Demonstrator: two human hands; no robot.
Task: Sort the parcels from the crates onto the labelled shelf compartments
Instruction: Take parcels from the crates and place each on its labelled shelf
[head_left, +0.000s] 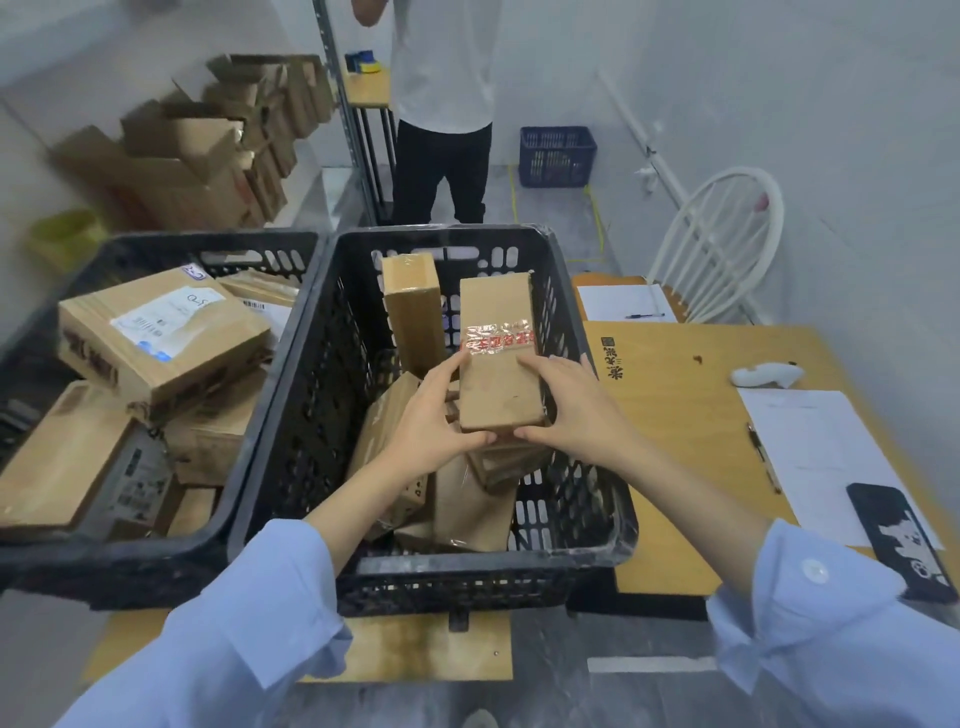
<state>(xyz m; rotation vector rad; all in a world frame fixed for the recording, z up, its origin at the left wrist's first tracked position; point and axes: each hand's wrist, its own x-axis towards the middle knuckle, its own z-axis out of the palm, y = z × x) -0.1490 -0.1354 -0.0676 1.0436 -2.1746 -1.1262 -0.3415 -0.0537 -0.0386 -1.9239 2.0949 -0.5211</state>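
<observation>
Blue sleeves (249, 618) at 6 o'clock, both forearms reaching into the middle crate (441, 235).

Left hand (431, 415) and right hand (571, 410) both hold one brown parcel (498, 384), dead centre. Fingers lie along its long sides, thumbs curled at the near end. It sits inside the crate mouth above the loose pile (467, 509), with no shelf compartment reached yet. Can't tell if it's clear of the pile or resting on it.

Risks as I read them:
- The face showing has only red-printed tape (498, 338) and no address label, so it needs flipping before a compartment is picked, or it gets mis-sorted.
- The hold is on edges only, nothing under the far end. A tilt on the lift-out could let it slide.
- Tall parcel (410, 306) stands on end at 11 o'clock, just beside the held one. A brush on the way up could topple it.
- The pile underneath looks unstable and will probably shift once the parcel is lifted.
- Another person (441, 104) stands at 12 o'clock, beside the metal upright (353, 114). If the route to the shelf runs that way, a bump or a wait is likely.
- Counter (691, 415) at 3 o'clock carries paper (815, 441), a pen (763, 457) and a phone (898, 535), the phone at the near edge. A right-elbow swing could knock it off.

Second crate (156, 244) at 9 o'clock is full and not yet sorted.
</observation>
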